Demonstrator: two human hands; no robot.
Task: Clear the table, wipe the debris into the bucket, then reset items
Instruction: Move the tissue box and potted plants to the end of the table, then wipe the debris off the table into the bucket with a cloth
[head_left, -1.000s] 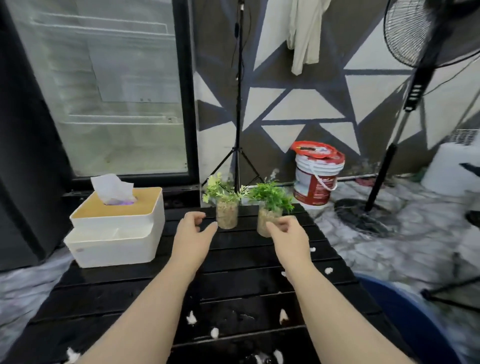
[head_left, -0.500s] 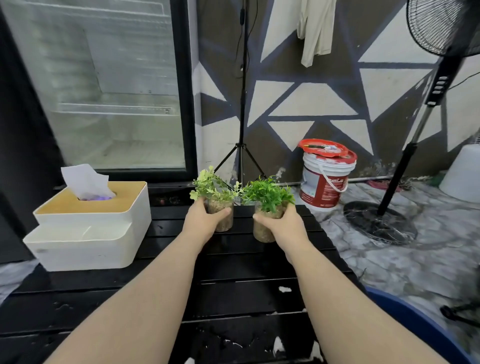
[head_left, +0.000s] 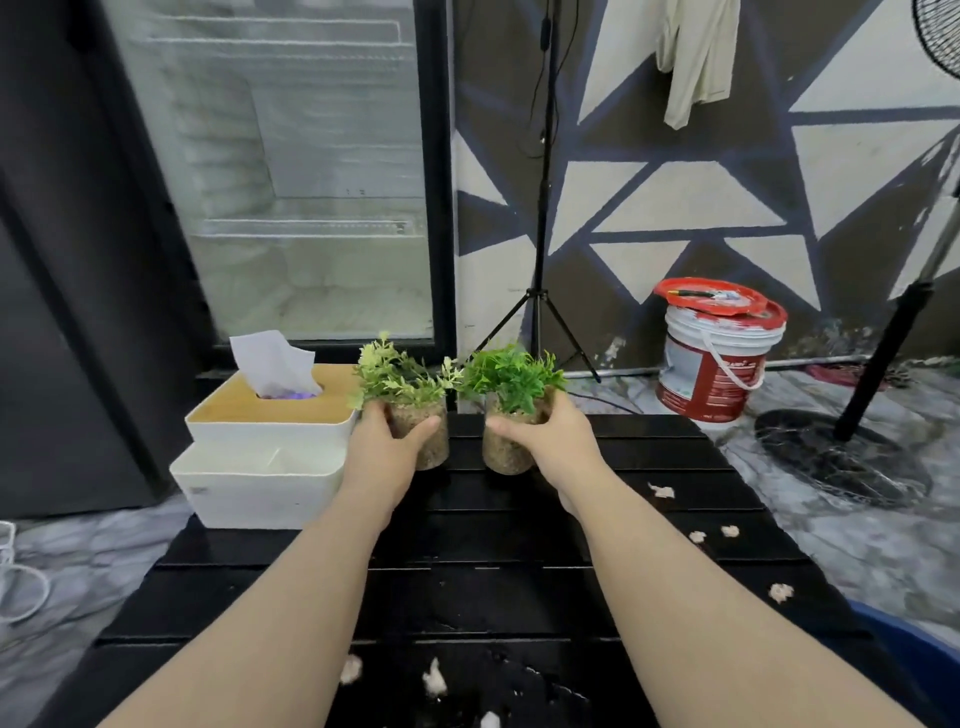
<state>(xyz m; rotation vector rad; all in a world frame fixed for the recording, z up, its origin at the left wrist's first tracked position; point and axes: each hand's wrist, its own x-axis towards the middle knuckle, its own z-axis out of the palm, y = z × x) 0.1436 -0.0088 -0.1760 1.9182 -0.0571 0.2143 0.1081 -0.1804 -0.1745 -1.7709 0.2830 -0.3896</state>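
Change: a second back both my grips were spread and short of the plants. Now each is wrapped round one.
Left grip (head_left: 387, 449): fingers and thumb curled round the left plant jar (head_left: 432, 453), holding it at its upper half.
Right grip (head_left: 560, 441): curled round the right plant jar (head_left: 505, 456), thumb across the front.
Jars: side by side at the far end of the surface (head_left: 519, 551), leaves touching. I cannot tell whether the bases have left the slats.
Meaning: I judge the clearing step has only begun; both plants are secured for lifting off.
Left to clear: the tissue box (head_left: 260, 467), at the far left corner, just beside my left grip.
Debris (head_left: 435, 682): white tufts lie along the near edge and the right side, unwiped.
Bucket (head_left: 917, 657): its blue rim shows at the near right corner, just beside the surface.
Writing: the red-and-white pail (head_left: 714, 364) on the floor carries a printed label, too small to read. There is nothing legible on the jars or the tissue box.
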